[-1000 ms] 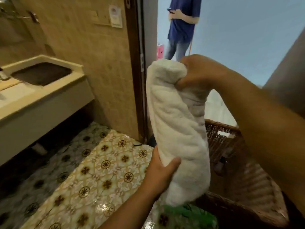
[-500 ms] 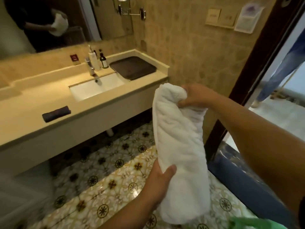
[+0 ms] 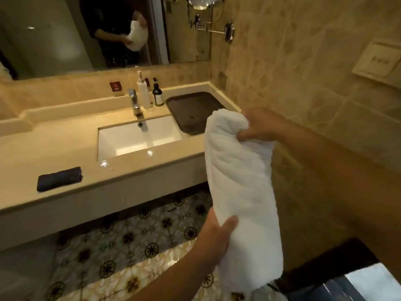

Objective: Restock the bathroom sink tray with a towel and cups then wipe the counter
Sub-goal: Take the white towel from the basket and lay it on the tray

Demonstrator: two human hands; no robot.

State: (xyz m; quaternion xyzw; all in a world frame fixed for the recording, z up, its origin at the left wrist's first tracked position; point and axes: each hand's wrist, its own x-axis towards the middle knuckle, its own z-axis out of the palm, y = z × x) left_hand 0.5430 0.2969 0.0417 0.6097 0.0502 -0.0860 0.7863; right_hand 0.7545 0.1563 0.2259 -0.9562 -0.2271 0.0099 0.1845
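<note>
A rolled white towel (image 3: 240,192) hangs upright in front of me, held at both ends. My right hand (image 3: 258,127) grips its top end, and my left hand (image 3: 214,237) clasps its lower part from the left. Behind the towel's top lies a dark brown tray (image 3: 186,111) at the right end of the beige counter (image 3: 65,153); nothing stands on the part of it I can see, and the towel hides its near right corner. A folded dark cloth (image 3: 59,178) lies on the counter's left front. No cups are in view.
A white sink (image 3: 134,137) with a chrome tap (image 3: 134,101) sits mid-counter. Two pump bottles (image 3: 149,92) stand behind it, beside the tray. A mirror (image 3: 97,31) covers the wall above. Tiled wall rises on the right, patterned floor (image 3: 121,253) lies below.
My view has swung from the doorway and wicker basket to the counter, and I have come closer to the sink. Both hands keep the same hold on the towel.
</note>
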